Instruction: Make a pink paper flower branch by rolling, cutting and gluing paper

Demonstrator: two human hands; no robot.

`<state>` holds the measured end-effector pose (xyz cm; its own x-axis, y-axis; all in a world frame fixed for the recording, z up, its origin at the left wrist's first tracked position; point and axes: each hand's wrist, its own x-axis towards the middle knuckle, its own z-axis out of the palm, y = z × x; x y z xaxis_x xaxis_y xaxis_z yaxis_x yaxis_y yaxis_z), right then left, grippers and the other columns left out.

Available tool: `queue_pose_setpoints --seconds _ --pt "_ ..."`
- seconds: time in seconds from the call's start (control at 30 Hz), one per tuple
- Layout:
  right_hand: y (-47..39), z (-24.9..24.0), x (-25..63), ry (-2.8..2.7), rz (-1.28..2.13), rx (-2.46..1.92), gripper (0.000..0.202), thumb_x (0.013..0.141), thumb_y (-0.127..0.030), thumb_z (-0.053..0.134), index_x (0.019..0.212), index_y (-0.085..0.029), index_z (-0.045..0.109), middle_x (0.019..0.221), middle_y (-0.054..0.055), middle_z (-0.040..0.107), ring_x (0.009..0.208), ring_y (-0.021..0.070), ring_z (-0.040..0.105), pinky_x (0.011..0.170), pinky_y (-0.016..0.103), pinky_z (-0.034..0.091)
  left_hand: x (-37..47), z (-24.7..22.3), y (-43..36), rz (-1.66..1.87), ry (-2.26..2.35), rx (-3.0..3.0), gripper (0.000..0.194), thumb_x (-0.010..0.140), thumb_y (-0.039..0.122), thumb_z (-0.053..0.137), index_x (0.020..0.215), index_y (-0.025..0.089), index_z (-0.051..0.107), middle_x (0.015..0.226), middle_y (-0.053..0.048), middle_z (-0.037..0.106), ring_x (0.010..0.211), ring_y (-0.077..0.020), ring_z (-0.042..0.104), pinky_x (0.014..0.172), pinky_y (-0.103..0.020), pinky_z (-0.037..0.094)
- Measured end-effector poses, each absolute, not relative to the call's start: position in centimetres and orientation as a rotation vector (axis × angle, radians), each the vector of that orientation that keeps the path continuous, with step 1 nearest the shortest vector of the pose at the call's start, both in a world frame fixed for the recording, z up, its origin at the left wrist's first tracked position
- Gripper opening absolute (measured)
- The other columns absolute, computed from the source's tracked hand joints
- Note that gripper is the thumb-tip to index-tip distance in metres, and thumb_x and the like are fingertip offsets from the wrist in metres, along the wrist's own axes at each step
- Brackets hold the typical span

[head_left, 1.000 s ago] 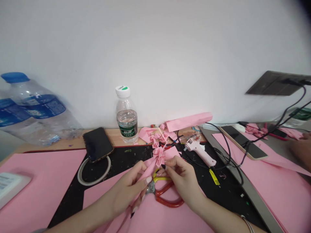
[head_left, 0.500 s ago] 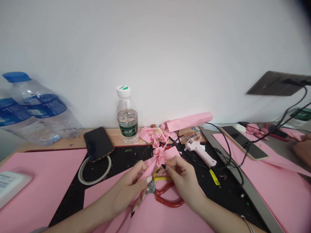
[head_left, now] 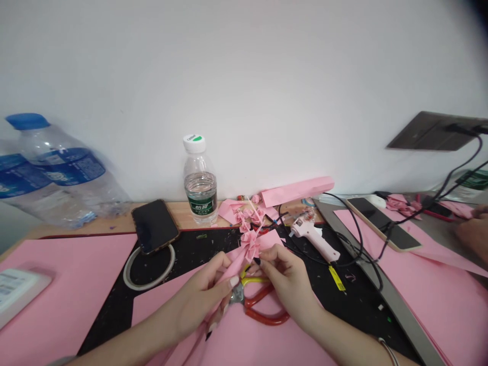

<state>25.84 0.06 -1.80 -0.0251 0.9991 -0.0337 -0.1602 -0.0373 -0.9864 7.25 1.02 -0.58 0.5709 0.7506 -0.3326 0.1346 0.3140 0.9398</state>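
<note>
A folded pink paper flower [head_left: 250, 245] tops a strip of rolled pink paper [head_left: 233, 265] between my hands. My left hand [head_left: 208, 290] is closed on the roll, thumb on the near side, fingers partly hidden underneath. The fingertips of my right hand [head_left: 284, 272] pinch the flower's lower right edge. Beneath my hands lie scissors [head_left: 267, 307] with red and yellow handles, on a sheet of pink paper [head_left: 244, 340]. Just behind, more folded pink flowers [head_left: 249, 217] rest near the wall.
A pink glue gun [head_left: 314, 238] with a black cable lies to the right. Behind stand a water bottle [head_left: 200, 188] and large blue-labelled bottles [head_left: 72, 165]. A phone [head_left: 154, 226] overlaps a tape roll [head_left: 129, 272]. Another phone [head_left: 383, 223] and a person's hand [head_left: 475, 231] are at right.
My hands, the rolled paper and the flower stay almost in place. At the far right, the other person's hand has shifted slightly.
</note>
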Motion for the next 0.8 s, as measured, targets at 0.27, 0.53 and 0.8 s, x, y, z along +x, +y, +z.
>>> queue_pose_setpoints --seconds 0.27,0.53,0.8 --pt "0.05 -1.76 25.81 -1.094 1.326 -1.108 0.020 0.079 -0.036 0.067 0.071 -0.021 0.056 0.069 -0.001 0.068 0.066 0.0190 0.070 0.069 0.034 0.060 7.42 -0.01 1.05 0.449 0.936 1.195 0.031 0.089 0.048 0.048 0.077 0.023 0.034 0.055 0.011 0.046 0.035 -0.0041 0.035 0.033 -0.014 0.028" --pt "0.06 -1.56 25.79 -1.079 1.344 -1.122 0.024 0.078 -0.041 0.068 0.070 -0.022 0.054 0.070 -0.001 0.067 0.066 0.0206 0.070 0.069 0.036 0.059 7.48 -0.10 0.99 0.459 0.930 1.191 0.032 0.088 0.049 0.049 0.077 0.024 0.033 0.052 0.012 0.045 0.034 -0.0038 0.033 0.033 -0.014 0.026" --pt "0.04 -1.69 25.76 -1.094 1.337 -1.131 0.025 0.078 -0.042 0.067 0.070 -0.023 0.054 0.070 -0.001 0.067 0.067 0.0207 0.070 0.072 0.037 0.059 7.43 -0.21 0.98 0.464 0.936 1.207 0.029 0.090 0.046 0.047 0.077 0.023 0.033 0.054 0.012 0.046 0.035 -0.0041 0.035 0.033 -0.013 0.027"
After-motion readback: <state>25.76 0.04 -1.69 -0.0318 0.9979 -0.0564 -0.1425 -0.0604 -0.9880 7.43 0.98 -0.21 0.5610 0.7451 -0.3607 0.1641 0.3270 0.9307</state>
